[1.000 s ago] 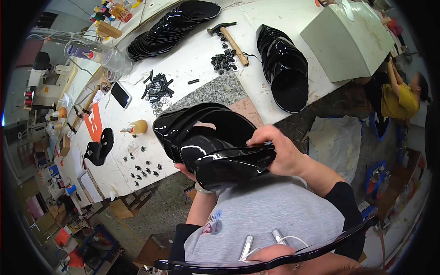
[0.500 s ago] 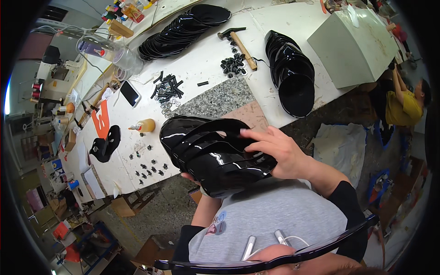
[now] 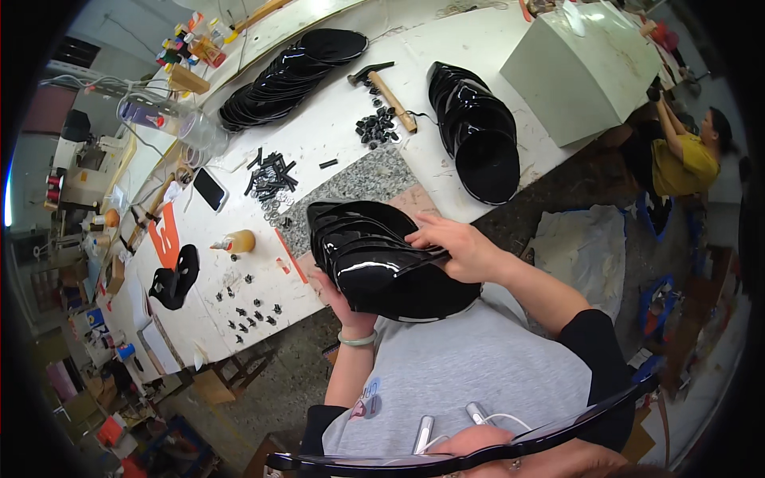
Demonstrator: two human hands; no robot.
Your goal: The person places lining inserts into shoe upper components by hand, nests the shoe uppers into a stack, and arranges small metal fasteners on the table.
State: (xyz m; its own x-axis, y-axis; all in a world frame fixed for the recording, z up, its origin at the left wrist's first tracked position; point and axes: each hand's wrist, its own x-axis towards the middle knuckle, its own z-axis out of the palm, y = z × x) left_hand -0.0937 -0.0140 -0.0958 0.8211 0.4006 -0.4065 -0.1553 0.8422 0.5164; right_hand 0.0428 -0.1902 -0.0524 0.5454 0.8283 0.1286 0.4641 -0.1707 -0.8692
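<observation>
A nested stack of glossy black curved pieces (image 3: 374,267) is held in front of my chest, over the table's near edge. My left hand (image 3: 344,307) supports it from the left and below, closed on its side with the fingers partly hidden behind it. On the right, my right hand (image 3: 460,248) lies against the layered edges, its bent fingertips at the upper rim. Beyond the stack, a grey speckled stone slab (image 3: 351,179) lies on the table. Two similar black stacks rest further off, a long one (image 3: 279,84) and a shorter one (image 3: 476,131).
A hammer (image 3: 392,99) lies near small black parts (image 3: 374,127). Black tubes (image 3: 271,175), a phone (image 3: 209,190), a yellow glue bottle (image 3: 237,241) and scattered small fittings (image 3: 253,311) are at left. A pale box (image 3: 578,76) stands far right; a person in yellow (image 3: 681,163) is beyond it.
The held stack has turned, showing more of its wide end toward me. My left hand shows more at its side, and my right fingers now rest against the layers. The view has shifted slightly.
</observation>
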